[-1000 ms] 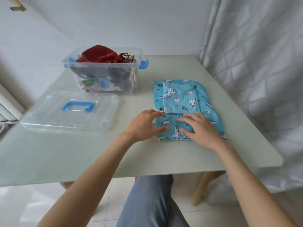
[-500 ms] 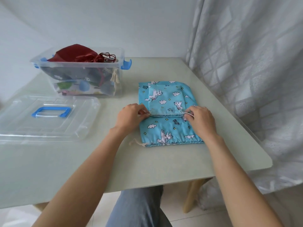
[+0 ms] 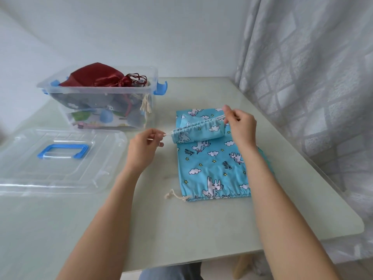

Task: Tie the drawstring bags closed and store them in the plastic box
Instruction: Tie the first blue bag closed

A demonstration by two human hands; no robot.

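The left hand (image 3: 144, 147) pinches the cream cord end at the left of a small sky-blue unicorn-print drawstring bag (image 3: 196, 131), and the right hand (image 3: 240, 123) pinches the cord at its right end, fingers curled. The small bag hangs between the two hands, its gathered mouth stretched, just above a larger sky-blue unicorn-print drawstring bag (image 3: 214, 170) lying flat on the pale green table (image 3: 181, 229). Far left stands the clear plastic box with blue latches (image 3: 150, 100), holding a dark red satin drawstring bag (image 3: 96, 77) on top. Its clear lid with blue handle (image 3: 60, 158) lies near left.
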